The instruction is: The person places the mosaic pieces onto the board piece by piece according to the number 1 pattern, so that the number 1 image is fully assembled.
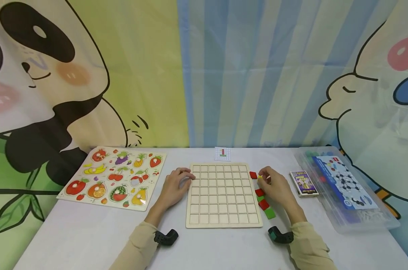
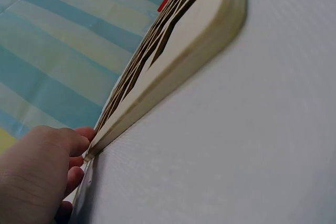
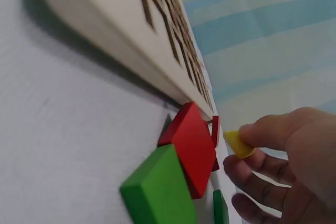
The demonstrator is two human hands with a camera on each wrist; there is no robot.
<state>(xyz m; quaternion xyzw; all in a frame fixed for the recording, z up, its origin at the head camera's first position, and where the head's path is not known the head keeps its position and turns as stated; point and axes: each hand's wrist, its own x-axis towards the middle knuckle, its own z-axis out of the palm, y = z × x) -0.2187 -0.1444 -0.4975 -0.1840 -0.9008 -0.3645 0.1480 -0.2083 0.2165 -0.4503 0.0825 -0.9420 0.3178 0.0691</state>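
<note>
A white bench [image 1: 89, 232] carries everything, backed by a cartoon panda and striped curtain. At its middle lies a wooden grid board [image 1: 223, 194], its square cells bare. Far left sits a fruit puzzle board [image 1: 114, 177]; on the right stands a clear plastic box [image 1: 347, 189] with a small card box [image 1: 303, 183] just beside it on its left. A small pattern card [image 1: 222, 153] lies just beyond the grid board's far edge. The left hand [image 1: 177, 185] rests at the board's left edge, fingers curled against its rim. The right hand [image 1: 275, 185], just right of the board, pinches a small yellow tile [image 3: 239, 144] between thumb and fingertips. Beside it on the bench lie red tiles [image 1: 263, 204] and green tiles [image 1: 269, 213] in a loose row along the board's right edge, with one more red tile [image 1: 253, 175] farther back.
</note>
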